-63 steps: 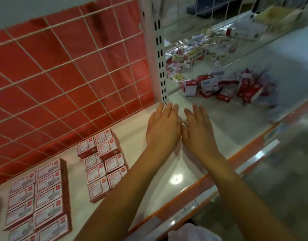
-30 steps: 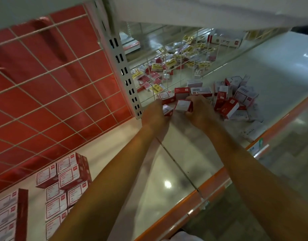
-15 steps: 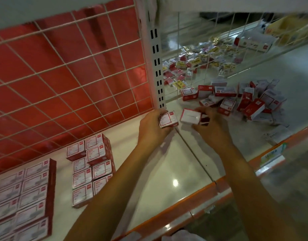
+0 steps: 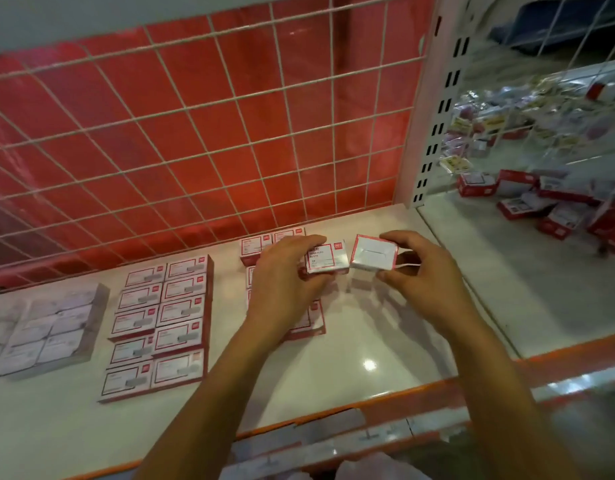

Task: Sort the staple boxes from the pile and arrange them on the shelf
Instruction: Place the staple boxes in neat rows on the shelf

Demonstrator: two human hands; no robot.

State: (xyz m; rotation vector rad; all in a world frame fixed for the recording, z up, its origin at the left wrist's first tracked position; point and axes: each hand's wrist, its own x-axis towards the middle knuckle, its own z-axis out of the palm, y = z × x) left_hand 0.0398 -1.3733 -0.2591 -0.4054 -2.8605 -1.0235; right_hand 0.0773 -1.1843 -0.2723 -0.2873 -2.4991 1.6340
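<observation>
Two staple boxes were held just above the shelf (image 4: pixel 368 341), one in each hand. The left hand (image 4: pixel 288 275) had its fingers curled around the labelled box (image 4: pixel 326 258), with the printed face up. The right hand (image 4: pixel 427 271) pinched the blank-faced box (image 4: pixel 373 252) between thumb and fingers. This one showed a plain white face, so its label was turned away. The two boxes were side by side, almost touching, with the blank-faced box on the right.

The unfinished group (image 4: pixel 256 244) of arranged boxes lay under the left hand and a little to its left, partly hidden by the wrist. The left hand was therefore the nearer one, and its box probably goes down first. In the group the boxes lay with the long side running left to right, and the labelled box was held in about this direction. The blank-faced box probably needs turning over before it is placed. The pile (image 4: pixel 555 206) of unsorted boxes lay well apart on the right, past the upright post (image 4: pixel 434 98).
</observation>
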